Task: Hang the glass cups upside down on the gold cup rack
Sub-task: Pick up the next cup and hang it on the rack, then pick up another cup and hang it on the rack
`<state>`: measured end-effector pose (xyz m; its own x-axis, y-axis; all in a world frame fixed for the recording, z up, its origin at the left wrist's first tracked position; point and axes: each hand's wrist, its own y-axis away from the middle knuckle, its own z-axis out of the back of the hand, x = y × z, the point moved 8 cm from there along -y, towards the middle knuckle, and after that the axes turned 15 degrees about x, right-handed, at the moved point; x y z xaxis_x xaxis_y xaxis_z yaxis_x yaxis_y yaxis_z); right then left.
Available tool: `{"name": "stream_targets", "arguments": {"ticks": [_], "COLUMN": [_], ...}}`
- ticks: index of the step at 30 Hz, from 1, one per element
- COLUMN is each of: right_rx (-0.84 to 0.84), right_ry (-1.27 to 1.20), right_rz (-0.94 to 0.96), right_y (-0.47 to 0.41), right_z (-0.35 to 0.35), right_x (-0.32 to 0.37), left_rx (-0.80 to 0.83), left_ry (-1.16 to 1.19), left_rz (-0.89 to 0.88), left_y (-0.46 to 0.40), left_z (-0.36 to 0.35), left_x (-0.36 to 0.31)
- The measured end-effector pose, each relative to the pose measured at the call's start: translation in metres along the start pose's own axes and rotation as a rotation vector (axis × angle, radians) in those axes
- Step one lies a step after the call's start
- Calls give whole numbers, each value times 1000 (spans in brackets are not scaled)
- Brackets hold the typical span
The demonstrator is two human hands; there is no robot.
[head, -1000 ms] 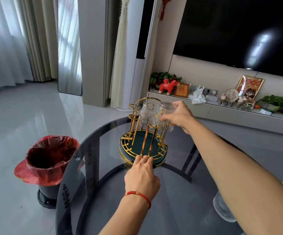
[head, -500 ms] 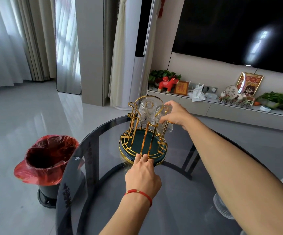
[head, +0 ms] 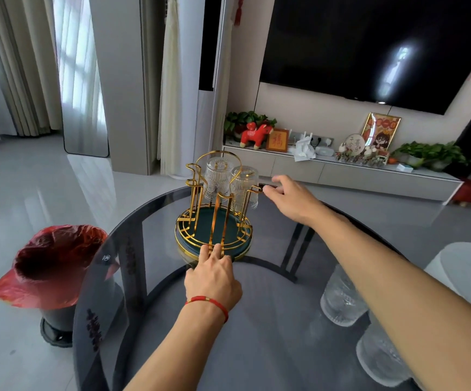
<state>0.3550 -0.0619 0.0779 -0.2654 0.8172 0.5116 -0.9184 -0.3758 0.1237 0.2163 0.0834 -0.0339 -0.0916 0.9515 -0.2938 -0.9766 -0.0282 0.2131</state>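
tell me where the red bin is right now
The red bin stands on the floor at the left of the head view, beside the glass table's left edge, left of the left hand.

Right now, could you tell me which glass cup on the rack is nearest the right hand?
The right-hand hung cup, beside the open right hand; the other hung cup sits farther left.

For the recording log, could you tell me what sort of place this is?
Most likely a home living room: a wall-mounted television above a low media cabinet with ornaments, floor-length curtains, and a round glass table.
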Motion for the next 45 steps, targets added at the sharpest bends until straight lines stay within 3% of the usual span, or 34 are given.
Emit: {"name": "stream_targets", "arguments": {"ticks": [7,14,21,27,31,36,39,42,45], "right_rx": [-35,-363,-141,-198,-169,-132,-261,-424,-313], "right_ry": [224,208,692,682,548,320,58,-207,-490], "right_rz": [38,-22,-171,-50,183,389,380,334,116], "right_y": [126,230,222,214,221,228,233,236,218], "right_z": [1,8,-40,-43,-63,-73,-56,-47,-73], "right_x": [-36,-78,-81,-63,-43,-16,-21,-34,-49], "left_rx": [-114,-103,-49,35,191,89,21,-29,-34], "left_ry": [121,303,361,387,536,566,592,913,1195], "left_rz": [-164,-346,-335,-341,-346,-370,-343,-273,-286], "left_y": [31,72,85,75,69,61,57,53,53], "left_z": [5,-3,-18,-26,-45,-33,-17,-6,4], "left_x": [-37,-80,-97,-110,-107,-89,-74,-50,-41]}}
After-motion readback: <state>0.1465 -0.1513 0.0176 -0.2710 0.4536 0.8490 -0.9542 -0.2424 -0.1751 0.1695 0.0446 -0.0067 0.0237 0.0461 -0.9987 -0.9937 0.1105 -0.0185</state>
